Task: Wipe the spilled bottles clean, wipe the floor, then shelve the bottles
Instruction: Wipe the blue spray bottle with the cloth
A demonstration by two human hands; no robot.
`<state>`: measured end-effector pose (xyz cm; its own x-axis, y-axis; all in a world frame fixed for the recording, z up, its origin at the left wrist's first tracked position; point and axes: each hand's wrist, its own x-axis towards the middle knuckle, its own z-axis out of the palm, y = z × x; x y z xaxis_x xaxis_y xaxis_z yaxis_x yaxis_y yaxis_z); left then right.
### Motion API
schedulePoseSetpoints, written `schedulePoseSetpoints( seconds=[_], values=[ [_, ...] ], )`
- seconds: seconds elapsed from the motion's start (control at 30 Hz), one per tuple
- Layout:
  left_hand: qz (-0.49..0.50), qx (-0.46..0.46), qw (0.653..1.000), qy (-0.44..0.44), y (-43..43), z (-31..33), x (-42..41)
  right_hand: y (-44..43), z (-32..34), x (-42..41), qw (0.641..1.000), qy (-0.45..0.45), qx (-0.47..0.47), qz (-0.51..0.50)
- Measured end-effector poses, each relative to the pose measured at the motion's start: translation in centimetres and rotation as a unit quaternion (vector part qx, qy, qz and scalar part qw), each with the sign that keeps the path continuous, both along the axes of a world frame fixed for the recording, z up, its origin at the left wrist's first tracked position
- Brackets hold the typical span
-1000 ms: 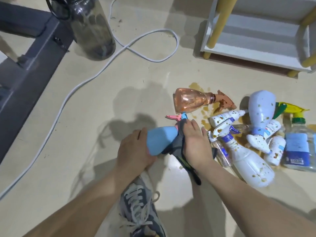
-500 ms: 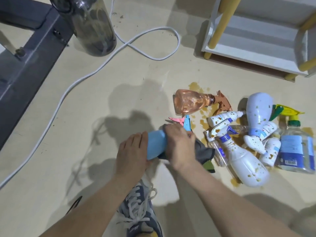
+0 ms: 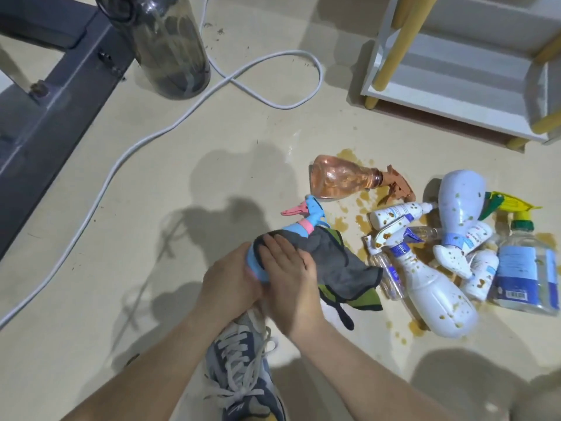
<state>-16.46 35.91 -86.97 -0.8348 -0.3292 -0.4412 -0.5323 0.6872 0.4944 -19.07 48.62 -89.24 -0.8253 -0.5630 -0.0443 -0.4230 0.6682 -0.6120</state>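
Observation:
My left hand [image 3: 227, 281] grips the base of a light blue spray bottle [image 3: 255, 262] whose pink-and-blue trigger head [image 3: 306, 211] points up and left. My right hand [image 3: 288, 268] presses a grey-and-green cloth [image 3: 337, 262] around the bottle's body, fingers wrapped over it. To the right lies a pile of brown-spattered bottles: an orange spray bottle [image 3: 340, 180], a large white spray bottle [image 3: 434, 290], a pale lilac bottle [image 3: 461, 205], small white tubes [image 3: 397, 212] and a clear blue-labelled bottle [image 3: 528, 268]. Brown spill [image 3: 361, 220] stains the floor around them.
A white shelf unit with yellow legs [image 3: 455, 77] stands at the top right. A dark translucent water bottle [image 3: 173, 47] stands at the top, with a white cable [image 3: 170, 126] looping across the floor. A dark metal frame [image 3: 45, 117] runs along the left. My sneaker [image 3: 243, 369] is below my hands.
My right hand slid the cloth from the bottle's neck down toward its base, meeting my left hand. The cloth now hangs loose to the right; the trigger head is uncovered.

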Motion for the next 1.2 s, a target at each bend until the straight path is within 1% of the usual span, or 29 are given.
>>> schedulePoseSetpoints(
  seconds=[0.03,0.07,0.13,0.2,0.27,0.3,0.37,0.4,0.47,0.53,0.57,0.63,0.67,0.7,0.73,0.77,0.8,0.83,0.87,0.9,0.93,0.97,1.0,1.03,1.07,1.1,1.13,1.17,1.2],
  values=[
    [0.0,0.003,1.0,0.012,0.1,0.0,0.4,1.5,-0.3,-0.9,0.999,0.003,0.009,0.034],
    [-0.011,0.0,1.0,0.026,0.2,-0.1,0.8,3.4,-0.6,-2.2,0.999,0.001,0.031,0.026],
    [-0.048,-0.031,0.997,0.052,0.9,-0.1,1.2,6.4,-1.1,-4.7,0.994,-0.002,0.101,-0.039],
    [-0.059,-0.066,0.994,0.069,1.5,-0.6,1.5,6.3,-1.5,-5.7,0.985,-0.008,0.163,-0.054],
    [-0.062,-0.077,0.993,0.063,1.9,-1.0,2.1,4.5,-1.8,-5.6,0.981,-0.031,0.154,-0.116],
    [-0.065,-0.085,0.992,0.06,1.9,-1.2,2.2,3.6,-1.5,-5.2,0.978,-0.037,0.133,-0.155],
    [-0.078,-0.118,0.988,0.069,1.8,-1.4,2.2,2.0,-1.1,-3.6,0.981,-0.029,0.056,-0.186],
    [-0.08,-0.14,0.984,0.078,1.7,-1.4,2.0,1.5,-1.1,-2.3,0.987,-0.017,0.006,-0.162],
    [-0.063,-0.135,0.987,0.063,1.4,-0.7,1.4,1.2,-0.7,1.2,0.997,-0.016,-0.055,-0.057],
    [-0.049,-0.094,0.994,0.03,1.2,-0.5,1.0,2.6,-0.6,1.4,1.0,0.009,-0.018,-0.007],
    [-0.045,-0.083,0.995,0.017,1.1,-0.5,0.9,3.5,-0.8,0.0,0.999,0.012,0.02,-0.024],
    [-0.037,-0.064,0.997,-0.009,1.1,-0.1,0.5,4.8,-0.9,-3.0,0.989,-0.008,0.106,-0.103],
    [-0.036,-0.057,0.997,-0.026,1.1,0.2,0.3,4.8,-0.6,-3.8,0.986,-0.013,0.113,-0.125],
    [-0.037,-0.052,0.997,-0.045,0.9,0.5,0.0,4.5,-0.3,-3.9,0.986,-0.028,0.087,-0.138],
    [-0.035,-0.041,0.996,-0.065,0.6,0.6,-0.3,4.2,0.0,-3.7,0.986,-0.064,0.031,-0.151],
    [-0.025,-0.018,0.996,-0.082,0.4,0.7,-0.5,4.1,0.7,-3.1,0.977,-0.116,-0.033,-0.177],
    [-0.005,0.017,0.995,-0.097,0.2,0.9,-0.8,4.2,1.5,-2.6,0.957,-0.178,-0.088,-0.212],
    [0.025,0.063,0.992,-0.107,0.3,1.0,-1.1,4.7,2.1,-2.4,0.927,-0.233,-0.145,-0.255],
    [0.061,0.116,0.985,-0.11,0.6,1.0,-1.4,5.2,2.7,-2.8,0.894,-0.26,-0.197,-0.308],
    [0.098,0.18,0.973,-0.109,1.0,1.0,-1.5,5.7,3.0,-3.7,0.857,-0.263,-0.236,-0.375],
    [0.13,0.248,0.954,-0.111,1.5,1.0,-1.6,6.2,3.3,-4.9,0.816,-0.261,-0.267,-0.441],
    [0.155,0.322,0.927,-0.113,1.9,1.0,-1.6,6.6,3.3,-6.0,0.773,-0.274,-0.304,-0.485],
    [0.166,0.388,0.899,-0.117,2.1,1.0,-1.5,6.6,3.6,-6.8,0.739,-0.304,-0.343,-0.494],
    [0.161,0.434,0.879,-0.115,2.3,1.0,-1.3,6.5,3.8,-7.2,0.727,-0.335,-0.364,-0.476],
    [0.142,0.448,0.876,-0.108,2.4,1.0,-1.2,6.1,3.8,-7.1,0.752,-0.353,-0.357,-0.427],
    [0.123,0.438,0.886,-0.092,2.4,0.7,-1.1,5.7,4.0,-6.6,0.804,-0.346,-0.327,-0.355],
    [0.097,0.387,0.914,-0.075,2.3,0.5,-1.1,5.3,4.0,-5.8,0.854,-0.323,-0.292,-0.286],
    [0.064,0.323,0.942,-0.059,2.3,0.4,-1.1,4.9,4.1,-5.0,0.885,-0.298,-0.269,-0.238],
    [0.028,0.265,0.963,-0.051,2.2,0.7,-1.2,4.6,4.4,-4.3,0.899,-0.28,-0.265,-0.209]
  ],
)
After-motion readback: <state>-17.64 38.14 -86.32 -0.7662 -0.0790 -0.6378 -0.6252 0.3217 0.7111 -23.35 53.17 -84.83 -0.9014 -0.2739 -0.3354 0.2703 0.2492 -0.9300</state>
